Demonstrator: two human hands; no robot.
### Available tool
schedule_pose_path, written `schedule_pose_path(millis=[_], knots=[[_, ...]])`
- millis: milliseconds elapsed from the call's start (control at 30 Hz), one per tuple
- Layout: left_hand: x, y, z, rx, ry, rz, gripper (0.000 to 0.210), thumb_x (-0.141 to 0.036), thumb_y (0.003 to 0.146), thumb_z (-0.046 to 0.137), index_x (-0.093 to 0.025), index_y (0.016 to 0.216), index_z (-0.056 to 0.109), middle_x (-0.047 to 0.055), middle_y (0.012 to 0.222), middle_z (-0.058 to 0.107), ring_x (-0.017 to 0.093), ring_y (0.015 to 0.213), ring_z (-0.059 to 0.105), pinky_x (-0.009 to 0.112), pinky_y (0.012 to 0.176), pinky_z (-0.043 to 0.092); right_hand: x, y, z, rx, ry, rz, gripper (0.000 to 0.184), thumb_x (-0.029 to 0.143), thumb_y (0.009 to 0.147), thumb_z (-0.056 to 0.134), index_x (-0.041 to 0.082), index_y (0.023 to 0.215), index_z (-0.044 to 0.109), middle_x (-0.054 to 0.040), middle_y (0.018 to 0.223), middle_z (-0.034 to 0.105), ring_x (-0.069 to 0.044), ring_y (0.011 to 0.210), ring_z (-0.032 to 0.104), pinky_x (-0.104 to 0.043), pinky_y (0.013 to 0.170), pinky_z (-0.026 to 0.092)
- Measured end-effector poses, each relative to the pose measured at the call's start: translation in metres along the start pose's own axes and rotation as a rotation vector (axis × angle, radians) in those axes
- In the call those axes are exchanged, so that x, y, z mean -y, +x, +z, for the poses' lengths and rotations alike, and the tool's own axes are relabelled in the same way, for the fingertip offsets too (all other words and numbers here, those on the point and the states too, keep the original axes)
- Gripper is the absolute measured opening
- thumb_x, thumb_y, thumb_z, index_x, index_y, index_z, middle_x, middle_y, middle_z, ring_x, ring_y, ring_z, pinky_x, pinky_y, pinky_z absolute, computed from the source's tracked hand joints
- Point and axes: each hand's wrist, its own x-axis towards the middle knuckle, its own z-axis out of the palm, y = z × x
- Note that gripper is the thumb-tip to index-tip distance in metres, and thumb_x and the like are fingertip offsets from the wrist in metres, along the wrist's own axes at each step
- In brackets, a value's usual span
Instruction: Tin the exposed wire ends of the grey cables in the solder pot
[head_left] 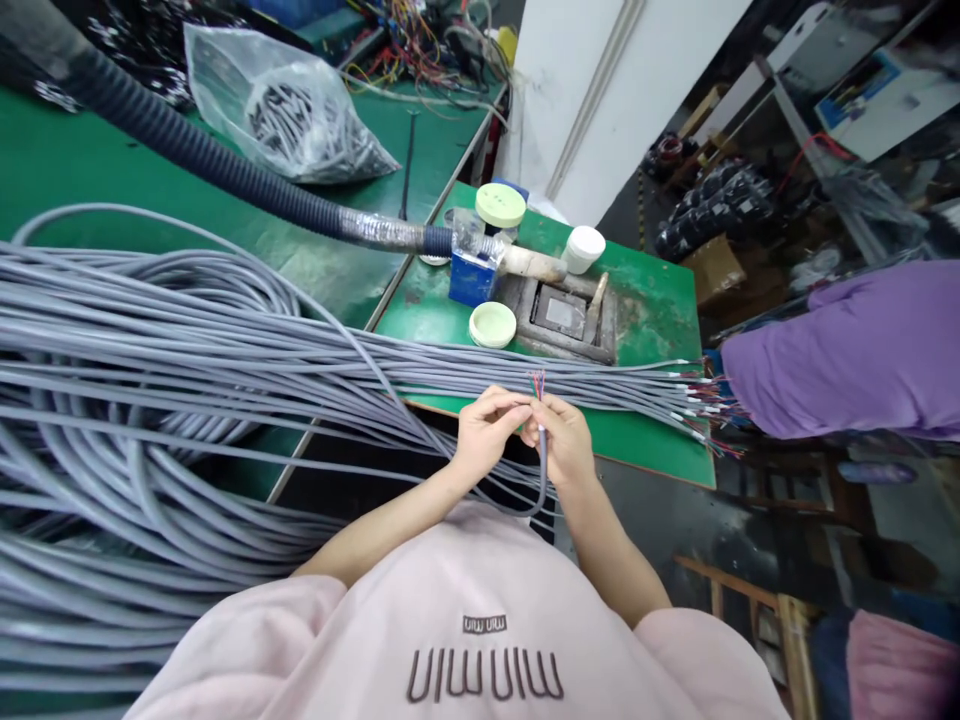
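A grey multi-core cable [543, 465] rises in front of my chest, its stripped end pointing away from me. Thin coloured wires [538, 385] fan out at its tip. My right hand [566, 435] is closed around the cable just below those wires. Fingers of my left hand [487, 430] pinch at the base of the wires from the other side; which strands they grip is too small to make out. Just beyond my hands, a thick bundle of grey cables [450, 368] runs across the bench, with stripped coloured ends [709, 400] at the right.
A solder pot [562, 312] sits on the green bench [660, 310] under a ribbed extraction hose [247, 175]. Around it are a pale open tub [493, 325], a white cup [583, 248] and a blue box [472, 278]. A person's purple sleeve [840, 350] is at the right.
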Motion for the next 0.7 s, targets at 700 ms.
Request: schedule_pose_path(millis=[700], knots=[[0.002, -0.008, 0.003, 0.308, 0.01, -0.116, 0.025, -0.039, 0.081, 0.063, -0.017, 0.089, 0.071, 0.007, 0.097, 0.065, 0.011, 0.062, 0.059, 0.027, 0.059, 0.051, -0.006, -0.018, -0.009, -0.072, 0.081, -0.034, 0.033, 0.032, 0.072, 0.07, 0.027, 0.102, 0.057, 0.0071, 0.063, 0.058, -0.005, 0.038, 0.041, -0.018, 0.035, 0.033]])
